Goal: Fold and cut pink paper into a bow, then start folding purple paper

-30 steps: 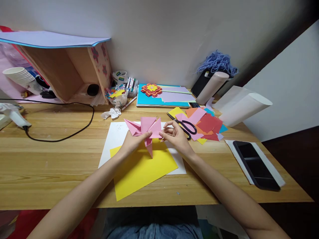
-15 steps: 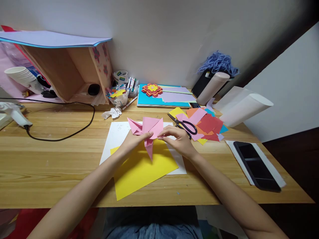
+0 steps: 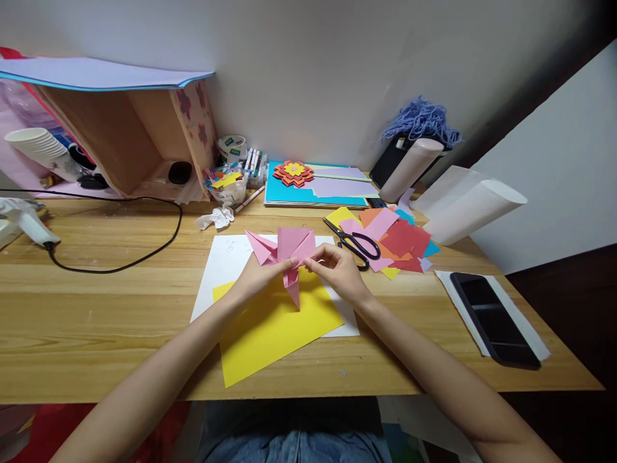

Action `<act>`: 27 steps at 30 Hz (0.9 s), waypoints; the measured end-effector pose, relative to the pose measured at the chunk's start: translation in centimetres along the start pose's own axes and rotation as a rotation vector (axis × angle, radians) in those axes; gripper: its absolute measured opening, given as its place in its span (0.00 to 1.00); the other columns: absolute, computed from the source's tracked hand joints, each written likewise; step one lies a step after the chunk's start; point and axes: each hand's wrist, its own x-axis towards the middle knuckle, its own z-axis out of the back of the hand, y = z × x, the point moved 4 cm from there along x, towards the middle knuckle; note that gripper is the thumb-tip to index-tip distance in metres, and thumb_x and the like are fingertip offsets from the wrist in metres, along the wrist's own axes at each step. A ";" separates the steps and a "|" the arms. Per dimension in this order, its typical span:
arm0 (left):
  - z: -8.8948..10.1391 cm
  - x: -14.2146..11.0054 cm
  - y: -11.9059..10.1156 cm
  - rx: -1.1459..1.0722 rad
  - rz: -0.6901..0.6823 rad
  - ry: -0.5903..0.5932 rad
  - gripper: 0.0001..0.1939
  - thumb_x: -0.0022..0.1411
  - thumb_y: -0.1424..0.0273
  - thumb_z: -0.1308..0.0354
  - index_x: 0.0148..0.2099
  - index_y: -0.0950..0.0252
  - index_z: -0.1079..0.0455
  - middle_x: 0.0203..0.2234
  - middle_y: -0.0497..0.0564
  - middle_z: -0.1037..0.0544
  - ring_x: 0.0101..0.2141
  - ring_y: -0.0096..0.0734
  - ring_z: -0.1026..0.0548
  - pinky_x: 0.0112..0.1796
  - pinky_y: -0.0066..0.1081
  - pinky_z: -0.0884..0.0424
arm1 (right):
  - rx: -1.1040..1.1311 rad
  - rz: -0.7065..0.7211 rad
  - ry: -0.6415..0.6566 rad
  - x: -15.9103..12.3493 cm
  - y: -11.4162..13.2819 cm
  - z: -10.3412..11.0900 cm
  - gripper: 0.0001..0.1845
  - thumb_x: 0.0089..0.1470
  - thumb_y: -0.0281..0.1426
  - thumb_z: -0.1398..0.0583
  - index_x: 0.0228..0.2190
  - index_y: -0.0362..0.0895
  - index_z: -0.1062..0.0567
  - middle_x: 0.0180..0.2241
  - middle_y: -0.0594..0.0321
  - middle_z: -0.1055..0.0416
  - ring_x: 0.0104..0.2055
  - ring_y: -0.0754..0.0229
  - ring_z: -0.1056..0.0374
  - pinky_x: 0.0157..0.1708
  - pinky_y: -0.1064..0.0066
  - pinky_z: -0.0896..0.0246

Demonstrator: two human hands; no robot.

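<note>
A folded pink paper piece [image 3: 292, 243] with several pointed flaps is held up between both hands. My left hand [image 3: 260, 273] grips it from the left, thumb pressed on its lower middle. On the right, my right hand [image 3: 340, 270] pinches its lower right edge between thumb and fingers. One narrow flap points down toward me, another out to the left. Below lies a yellow paper sheet [image 3: 274, 341], set at an angle over a white sheet [image 3: 205, 283]. The fingers behind the pink paper are hidden.
Black-handled scissors [image 3: 357, 244] rest against colored paper scraps [image 3: 407, 238] to the right. Farther right lies a phone [image 3: 494, 321]. A layered paper flower [image 3: 293, 173] sits on stacked sheets at the back. A glue gun [image 3: 29, 222] with its cord is at left, near an open box [image 3: 144, 128].
The pink paper has turned slightly, its lower flap swinging a little to the right. Both hands keep their hold, the right one shifting slightly left. The whole view has moved a little.
</note>
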 end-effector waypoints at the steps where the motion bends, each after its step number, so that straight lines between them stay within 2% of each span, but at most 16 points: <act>1: 0.0 0.0 0.0 0.000 -0.002 0.000 0.20 0.49 0.62 0.38 0.43 0.67 0.30 0.41 0.57 0.24 0.42 0.42 0.27 0.44 0.40 0.33 | 0.006 0.011 -0.003 0.0 0.0 0.0 0.12 0.45 0.38 0.37 0.23 0.42 0.31 0.26 0.64 0.32 0.30 0.63 0.33 0.33 0.70 0.35; 8: -0.4 -0.3 -0.4 -0.002 -0.047 0.013 0.20 0.48 0.63 0.37 0.44 0.65 0.30 0.40 0.56 0.24 0.42 0.42 0.27 0.45 0.40 0.33 | 0.027 -0.017 -0.030 0.0 0.0 0.0 0.13 0.43 0.37 0.36 0.22 0.42 0.33 0.24 0.64 0.32 0.28 0.63 0.33 0.31 0.70 0.36; 13: -0.5 -0.3 -0.5 0.012 -0.073 -0.003 0.16 0.49 0.63 0.38 0.40 0.65 0.29 0.38 0.55 0.23 0.41 0.41 0.27 0.44 0.39 0.32 | 0.002 -0.013 -0.062 0.0 0.1 0.1 0.15 0.42 0.39 0.36 0.21 0.43 0.33 0.22 0.65 0.33 0.27 0.63 0.34 0.29 0.70 0.36; 20: -0.8 -0.5 -0.8 0.023 -0.077 0.075 0.17 0.48 0.64 0.37 0.41 0.65 0.29 0.39 0.55 0.24 0.42 0.41 0.27 0.44 0.37 0.32 | 0.001 -0.016 -0.059 -0.1 0.1 0.0 0.13 0.44 0.37 0.37 0.21 0.43 0.34 0.23 0.64 0.32 0.26 0.64 0.34 0.29 0.71 0.37; 27: -0.7 -0.4 -0.7 0.040 -0.089 0.043 0.16 0.49 0.63 0.37 0.40 0.64 0.28 0.38 0.55 0.23 0.41 0.40 0.27 0.43 0.36 0.31 | 0.002 -0.012 -0.069 -0.4 0.2 -0.1 0.13 0.44 0.37 0.37 0.21 0.43 0.35 0.23 0.64 0.31 0.27 0.63 0.33 0.29 0.69 0.36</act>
